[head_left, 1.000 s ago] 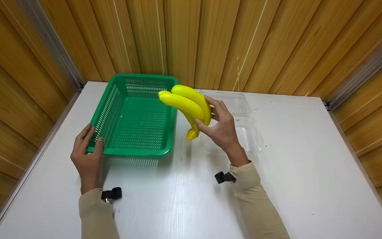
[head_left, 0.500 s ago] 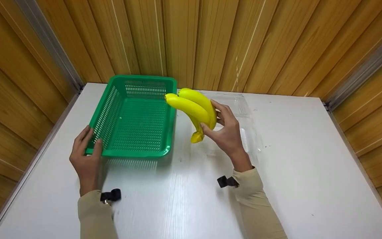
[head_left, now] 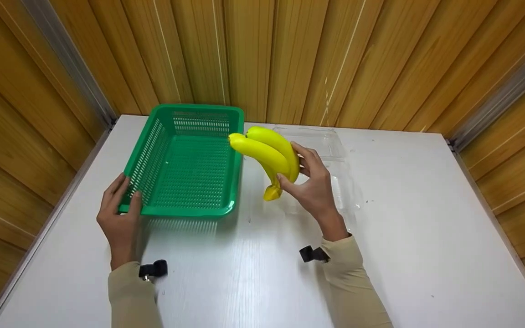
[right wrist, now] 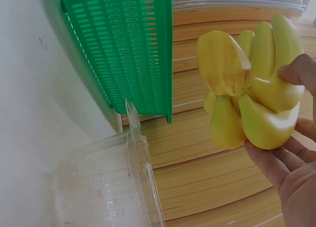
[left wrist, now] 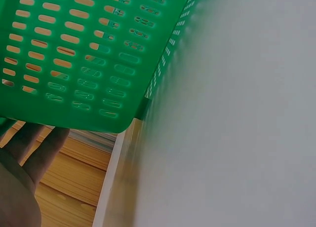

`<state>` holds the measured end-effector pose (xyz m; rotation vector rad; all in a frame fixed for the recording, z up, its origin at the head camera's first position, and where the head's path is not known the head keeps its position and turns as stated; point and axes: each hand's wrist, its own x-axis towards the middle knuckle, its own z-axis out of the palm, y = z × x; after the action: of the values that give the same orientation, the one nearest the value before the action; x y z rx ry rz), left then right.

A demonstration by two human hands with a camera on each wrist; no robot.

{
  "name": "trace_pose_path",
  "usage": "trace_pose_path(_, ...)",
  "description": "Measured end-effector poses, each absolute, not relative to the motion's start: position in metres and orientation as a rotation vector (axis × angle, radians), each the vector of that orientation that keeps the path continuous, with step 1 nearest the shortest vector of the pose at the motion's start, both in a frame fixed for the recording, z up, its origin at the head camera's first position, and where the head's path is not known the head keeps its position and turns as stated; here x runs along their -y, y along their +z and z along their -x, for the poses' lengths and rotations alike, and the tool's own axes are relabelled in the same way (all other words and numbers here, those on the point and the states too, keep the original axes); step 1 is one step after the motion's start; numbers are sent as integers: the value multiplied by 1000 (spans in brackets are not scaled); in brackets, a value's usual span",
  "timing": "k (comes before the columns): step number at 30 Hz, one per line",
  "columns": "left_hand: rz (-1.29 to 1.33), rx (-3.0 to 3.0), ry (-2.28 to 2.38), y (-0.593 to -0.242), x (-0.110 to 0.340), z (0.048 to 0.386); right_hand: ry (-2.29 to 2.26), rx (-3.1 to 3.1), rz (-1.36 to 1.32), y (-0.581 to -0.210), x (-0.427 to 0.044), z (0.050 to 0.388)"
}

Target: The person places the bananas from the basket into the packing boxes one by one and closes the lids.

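Before the wall (head_left: 290, 64), the basket (head_left: 194, 171) stands on the table (head_left: 226, 278), left of the container (head_left: 319, 139) and raised bananas (head_left: 268, 156).

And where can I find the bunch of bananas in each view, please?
Head: the bunch of bananas is near the centre, held in the right hand.
Left wrist: not in the picture.
Right wrist: right of centre, mostly in the upper half.
Shared landmark: the green basket, visible in all three views.

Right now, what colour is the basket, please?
The basket is green, showing best in the head view.
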<state>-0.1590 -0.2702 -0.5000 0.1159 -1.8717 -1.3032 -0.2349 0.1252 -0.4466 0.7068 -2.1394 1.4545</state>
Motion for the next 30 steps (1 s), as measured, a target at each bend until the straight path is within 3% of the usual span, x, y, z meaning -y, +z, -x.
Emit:
trace_pose_path(9,-114,1877,-1308,-493,270,156,1388,2173,-690,-444,-130,234)
trace_pose_path(21,-157,1913,-1297,-525,290,171,1301,2219,-691,-438,-137,229)
trace_pose_path(30,-119,1882,-1316,-494,271,157,1202,2194,-731,-435,-142,231)
